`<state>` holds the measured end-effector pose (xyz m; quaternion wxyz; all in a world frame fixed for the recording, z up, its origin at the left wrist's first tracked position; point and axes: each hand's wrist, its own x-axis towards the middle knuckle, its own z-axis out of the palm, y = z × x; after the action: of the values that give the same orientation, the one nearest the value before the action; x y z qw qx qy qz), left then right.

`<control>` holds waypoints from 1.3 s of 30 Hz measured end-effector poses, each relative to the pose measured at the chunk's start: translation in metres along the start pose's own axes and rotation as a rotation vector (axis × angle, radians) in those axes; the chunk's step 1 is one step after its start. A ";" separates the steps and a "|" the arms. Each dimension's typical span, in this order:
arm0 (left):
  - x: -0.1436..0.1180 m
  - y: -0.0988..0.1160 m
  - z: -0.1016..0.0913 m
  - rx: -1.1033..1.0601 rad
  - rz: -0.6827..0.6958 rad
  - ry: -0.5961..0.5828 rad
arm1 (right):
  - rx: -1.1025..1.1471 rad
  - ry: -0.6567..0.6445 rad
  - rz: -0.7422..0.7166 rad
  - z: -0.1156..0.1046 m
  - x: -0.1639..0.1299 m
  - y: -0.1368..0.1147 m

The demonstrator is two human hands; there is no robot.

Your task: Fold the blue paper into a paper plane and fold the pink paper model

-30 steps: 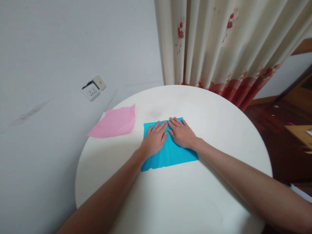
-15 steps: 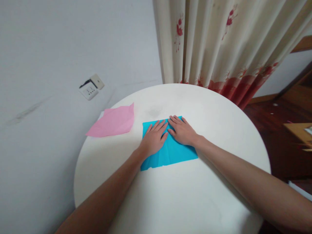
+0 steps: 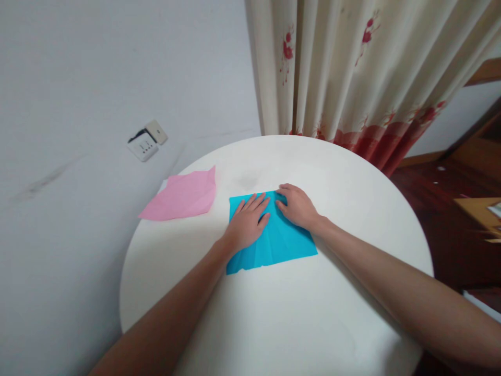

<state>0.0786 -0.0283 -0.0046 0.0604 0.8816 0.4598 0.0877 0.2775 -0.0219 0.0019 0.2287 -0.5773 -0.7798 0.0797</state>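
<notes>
The blue sheet (image 3: 274,243) is thin paper, matt, with faint creases, and the pink sheet (image 3: 180,196) beside it looks like the same soft, slightly crumpled paper. They lie on a round table (image 3: 297,313) with a smooth white top of dull sheen. The curtain (image 3: 352,73) is cream printed cloth, the floor (image 3: 438,193) dark glossy wood.

White wall (image 3: 97,62), floral curtain (image 3: 352,68), wooden floor (image 3: 438,193)

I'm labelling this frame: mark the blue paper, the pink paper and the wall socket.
blue paper (image 3: 279,245), head view, bare near part below the hands.
pink paper (image 3: 182,197), head view, middle of the sheet.
wall socket (image 3: 144,146), head view, its white face.
</notes>
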 end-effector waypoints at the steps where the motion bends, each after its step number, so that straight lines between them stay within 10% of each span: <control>1: 0.000 0.000 0.000 -0.001 -0.001 -0.002 | 0.015 0.030 0.010 -0.001 0.001 0.000; 11: -0.001 0.001 -0.002 0.015 -0.004 -0.026 | -0.062 0.108 0.361 -0.017 -0.001 -0.002; 39: 0.000 0.001 -0.009 -0.061 0.043 -0.069 | -0.087 0.010 0.144 -0.008 0.001 0.010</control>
<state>0.0776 -0.0291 0.0041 0.1015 0.8915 0.4356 0.0724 0.2897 -0.0185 0.0053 0.2009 -0.6417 -0.7378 0.0591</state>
